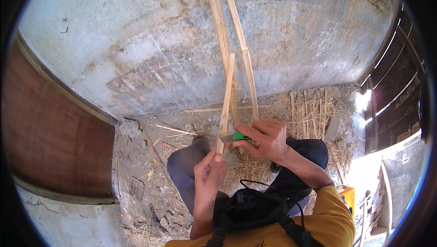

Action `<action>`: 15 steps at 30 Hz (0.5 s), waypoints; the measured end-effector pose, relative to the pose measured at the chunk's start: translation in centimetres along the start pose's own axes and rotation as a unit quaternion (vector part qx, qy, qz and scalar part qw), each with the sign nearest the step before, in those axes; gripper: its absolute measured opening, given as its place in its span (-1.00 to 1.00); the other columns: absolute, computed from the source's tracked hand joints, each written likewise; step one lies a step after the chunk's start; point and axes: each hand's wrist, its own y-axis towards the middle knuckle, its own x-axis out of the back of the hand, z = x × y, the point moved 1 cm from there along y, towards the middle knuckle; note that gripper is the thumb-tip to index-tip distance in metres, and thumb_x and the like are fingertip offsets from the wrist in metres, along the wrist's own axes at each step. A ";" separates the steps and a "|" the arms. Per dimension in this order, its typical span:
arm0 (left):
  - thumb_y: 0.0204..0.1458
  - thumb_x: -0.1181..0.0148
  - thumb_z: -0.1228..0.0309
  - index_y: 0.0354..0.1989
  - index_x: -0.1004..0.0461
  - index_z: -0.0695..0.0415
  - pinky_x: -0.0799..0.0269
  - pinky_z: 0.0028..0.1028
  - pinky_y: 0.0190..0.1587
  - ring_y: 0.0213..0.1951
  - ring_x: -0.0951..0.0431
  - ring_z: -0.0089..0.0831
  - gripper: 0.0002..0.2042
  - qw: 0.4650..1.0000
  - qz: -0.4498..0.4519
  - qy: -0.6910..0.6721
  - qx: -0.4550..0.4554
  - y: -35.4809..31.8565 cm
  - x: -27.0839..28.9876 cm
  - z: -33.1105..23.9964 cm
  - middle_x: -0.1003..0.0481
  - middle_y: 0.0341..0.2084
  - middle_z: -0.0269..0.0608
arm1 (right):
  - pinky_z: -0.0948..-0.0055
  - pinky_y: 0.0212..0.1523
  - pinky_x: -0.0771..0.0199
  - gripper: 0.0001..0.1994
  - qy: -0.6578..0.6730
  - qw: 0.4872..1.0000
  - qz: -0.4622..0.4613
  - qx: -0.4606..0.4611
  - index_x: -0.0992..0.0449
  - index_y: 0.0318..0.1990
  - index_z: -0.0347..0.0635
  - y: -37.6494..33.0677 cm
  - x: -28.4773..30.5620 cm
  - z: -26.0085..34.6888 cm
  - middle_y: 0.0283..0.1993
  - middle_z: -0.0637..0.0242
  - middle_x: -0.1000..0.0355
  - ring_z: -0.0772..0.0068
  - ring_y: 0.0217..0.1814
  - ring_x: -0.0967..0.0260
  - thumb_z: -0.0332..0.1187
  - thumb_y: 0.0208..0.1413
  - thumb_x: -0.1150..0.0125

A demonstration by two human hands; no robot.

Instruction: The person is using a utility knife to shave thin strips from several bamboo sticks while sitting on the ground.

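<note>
My left hand (208, 170) grips the lower end of a short bamboo strip (226, 99) and holds it upright, tip pointing away from me. My right hand (267, 138) is closed around a green-handled knife (237, 136), whose blade rests against the strip just above my left thumb. Both hands are over my knees in dark trousers. Two longer bamboo slats (223, 33) lean against the grey concrete wall (136, 42) behind the strip.
Straw and bamboo shavings (314, 110) cover the ground on the right. Rubble and splinters (145, 165) lie on the dirt at left. A brown wooden panel (54, 133) stands at the left, a slatted wooden gate (396, 88) at the right. A black camera pack (248, 206) hangs on my chest.
</note>
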 end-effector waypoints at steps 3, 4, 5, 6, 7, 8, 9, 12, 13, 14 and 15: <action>0.49 -0.07 0.31 0.39 -0.43 0.28 0.08 -0.65 -0.53 -0.56 -0.09 -0.82 -0.59 1.000 -0.011 0.017 -0.004 -0.2 0.2 0.2 -0.23 -0.56 -0.61 | 0.40 -0.56 -0.37 -0.66 0.001 1.000 -0.014 0.000 -0.71 -0.13 0.07 0.1 -0.1 0.2 -0.54 0.53 -0.42 0.44 -0.59 -0.42 0.01 0.05 -0.56; 0.49 -0.08 0.34 0.41 -0.42 0.27 0.04 -0.66 -0.48 -0.52 -0.12 -0.82 -0.58 1.000 -0.014 0.020 -0.003 -0.3 0.2 0.2 -0.26 -0.52 -0.62 | 0.39 -0.56 -0.37 -0.66 0.006 1.000 -0.013 -0.005 -0.71 -0.13 0.07 0.0 -0.2 0.1 -0.54 0.52 -0.42 0.44 -0.59 -0.42 0.01 0.05 -0.56; 0.49 -0.08 0.30 0.39 -0.43 0.28 0.07 -0.65 -0.53 -0.56 -0.10 -0.82 -0.58 1.000 -0.002 -0.007 0.019 -0.3 0.3 0.1 -0.23 -0.56 -0.61 | 0.39 -0.56 -0.37 -0.66 0.011 1.000 -0.012 -0.009 -0.71 -0.13 0.07 -0.1 -0.2 0.0 -0.54 0.52 -0.43 0.44 -0.60 -0.41 0.01 0.05 -0.57; 0.49 -0.08 0.27 0.37 -0.44 0.29 0.09 -0.64 -0.57 -0.60 -0.07 -0.82 -0.58 0.999 0.010 -0.033 0.042 -0.2 0.4 -0.2 -0.19 -0.59 -0.60 | 0.39 -0.56 -0.37 -0.66 0.016 1.000 -0.011 -0.013 -0.71 -0.13 0.07 -0.1 -0.3 0.0 -0.54 0.51 -0.43 0.43 -0.60 -0.41 0.01 0.04 -0.57; 0.49 -0.07 0.24 0.35 -0.45 0.30 0.12 -0.64 -0.62 -0.64 -0.05 -0.81 -0.57 0.996 0.021 -0.059 0.064 -0.1 0.5 -0.3 -0.16 -0.62 -0.59 | 0.39 -0.56 -0.37 -0.66 0.016 1.000 -0.006 -0.015 -0.71 -0.13 0.07 -0.1 -0.3 0.0 -0.54 0.51 -0.43 0.42 -0.60 -0.41 0.01 0.04 -0.57; 0.49 -0.08 0.26 0.34 -0.46 0.30 0.10 -0.64 -0.61 -0.64 -0.06 -0.82 -0.58 0.997 0.014 -0.056 0.055 -0.1 0.5 -0.3 -0.18 -0.62 -0.60 | 0.39 -0.56 -0.37 -0.66 0.016 1.000 0.000 -0.018 -0.71 -0.14 0.07 -0.1 -0.4 0.0 -0.54 0.50 -0.42 0.41 -0.60 -0.41 0.01 0.03 -0.58; 0.48 -0.09 0.28 0.34 -0.47 0.29 0.09 -0.65 -0.60 -0.63 -0.08 -0.82 -0.59 0.998 0.006 -0.052 0.047 0.0 0.6 -0.1 -0.20 -0.61 -0.60 | 0.39 -0.57 -0.37 -0.66 0.015 1.000 0.006 -0.020 -0.71 -0.14 0.07 -0.1 -0.4 0.0 -0.54 0.50 -0.42 0.40 -0.60 -0.41 0.00 0.03 -0.58; 0.46 -0.14 0.36 0.35 -0.48 0.31 -0.01 -0.68 -0.49 -0.51 -0.18 -0.83 -0.61 0.995 -0.057 0.064 -0.043 -0.2 -0.1 0.2 -0.30 -0.54 -0.60 | 0.38 -0.57 -0.36 -0.67 0.007 1.000 -0.006 -0.016 -0.73 -0.13 0.03 -0.1 -0.4 -0.2 -0.52 0.46 -0.47 0.39 -0.60 -0.41 -0.02 0.07 -0.56; 0.44 -0.15 0.39 0.35 -0.48 0.31 -0.05 -0.69 -0.44 -0.46 -0.23 -0.83 -0.61 0.985 -0.086 0.121 -0.084 -0.4 -0.2 0.3 -0.35 -0.51 -0.60 | 0.39 -0.58 -0.36 -0.68 0.003 0.993 -0.017 -0.117 -0.73 -0.12 -0.02 0.4 -0.1 -1.7 -0.49 0.43 -0.51 0.43 -0.60 -0.41 -0.04 0.12 -0.52; 0.44 -0.16 0.40 0.35 -0.49 0.31 -0.05 -0.69 -0.44 -0.46 -0.22 -0.83 -0.61 0.988 -0.075 0.118 -0.065 -1.2 0.3 0.8 -0.35 -0.50 -0.60 | 0.40 -0.59 -0.36 -0.69 -0.001 0.976 -0.027 -0.217 -0.73 -0.11 -0.07 1.5 0.8 -4.5 -0.47 0.41 -0.54 0.48 -0.60 -0.40 -0.06 0.18 -0.47; 0.44 -0.16 0.41 0.35 -0.49 0.30 -0.04 -0.68 -0.44 -0.45 -0.22 -0.83 -0.61 0.991 -0.059 0.110 -0.046 -2.3 1.1 1.7 -0.35 -0.49 -0.60 | 0.42 -0.60 -0.36 -0.69 -0.012 0.949 -0.039 -0.314 -0.73 -0.11 -0.12 2.3 2.1 -7.6 -0.44 0.38 -0.57 0.52 -0.60 -0.40 -0.07 0.24 -0.43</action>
